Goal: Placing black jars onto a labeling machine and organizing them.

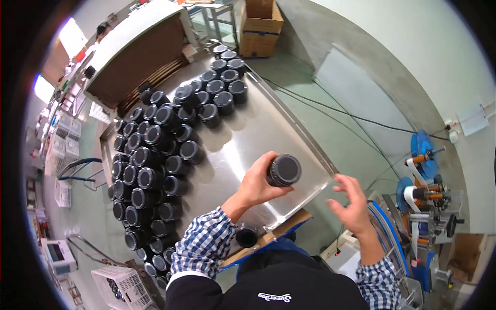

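Over the near right part of a metal tray table [227,165], my left hand [257,181] is wrapped round a black lidded jar [285,169], its round lid facing up. My right hand [352,202] hangs past the table's right edge with fingers apart and nothing in them. Many similar black jars [150,178] stand crowded along the left side of the table, and more [225,98] reach to its far end. Another dark jar [246,236] is by the near edge, partly behind my left sleeve.
A machine with blue reels [424,154] and rollers stands at the right. A conveyor housing [139,51] adjoins the table's far left end. A cardboard box [261,31] is on the floor beyond, and cables [351,111] run toward the wall. A white crate [121,287] sits lower left.
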`<state>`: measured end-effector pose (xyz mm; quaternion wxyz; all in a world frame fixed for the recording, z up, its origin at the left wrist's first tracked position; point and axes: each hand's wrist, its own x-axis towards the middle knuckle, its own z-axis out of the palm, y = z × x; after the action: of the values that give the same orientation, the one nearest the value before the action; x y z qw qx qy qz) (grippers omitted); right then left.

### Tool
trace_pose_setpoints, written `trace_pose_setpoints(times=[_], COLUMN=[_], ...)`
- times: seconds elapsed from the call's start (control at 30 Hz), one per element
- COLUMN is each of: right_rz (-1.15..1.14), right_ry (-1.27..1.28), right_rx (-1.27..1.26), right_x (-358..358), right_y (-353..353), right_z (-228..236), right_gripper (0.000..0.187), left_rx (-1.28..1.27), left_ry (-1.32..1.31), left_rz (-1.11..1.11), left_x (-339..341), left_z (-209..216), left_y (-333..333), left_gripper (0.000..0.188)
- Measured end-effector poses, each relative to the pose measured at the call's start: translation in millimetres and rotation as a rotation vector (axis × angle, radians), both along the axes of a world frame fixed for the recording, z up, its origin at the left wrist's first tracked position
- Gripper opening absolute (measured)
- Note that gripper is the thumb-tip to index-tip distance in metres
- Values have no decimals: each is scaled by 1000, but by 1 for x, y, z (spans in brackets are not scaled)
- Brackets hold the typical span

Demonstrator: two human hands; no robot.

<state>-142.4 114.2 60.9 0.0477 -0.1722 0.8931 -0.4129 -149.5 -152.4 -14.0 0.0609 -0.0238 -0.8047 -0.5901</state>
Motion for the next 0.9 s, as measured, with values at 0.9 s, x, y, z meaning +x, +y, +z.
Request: trace_pose_setpoints(times=[0.9], right_rz=[326], right_ry=[317], right_rx=[-171], right_x=[68], right_y=[67], right_z=[53], right_gripper=[80], left_rx=[845], left_ry=[-466], left_rz=[-655], left_x=[72], left_z=[90], left_y=[107], left_gripper=[105])
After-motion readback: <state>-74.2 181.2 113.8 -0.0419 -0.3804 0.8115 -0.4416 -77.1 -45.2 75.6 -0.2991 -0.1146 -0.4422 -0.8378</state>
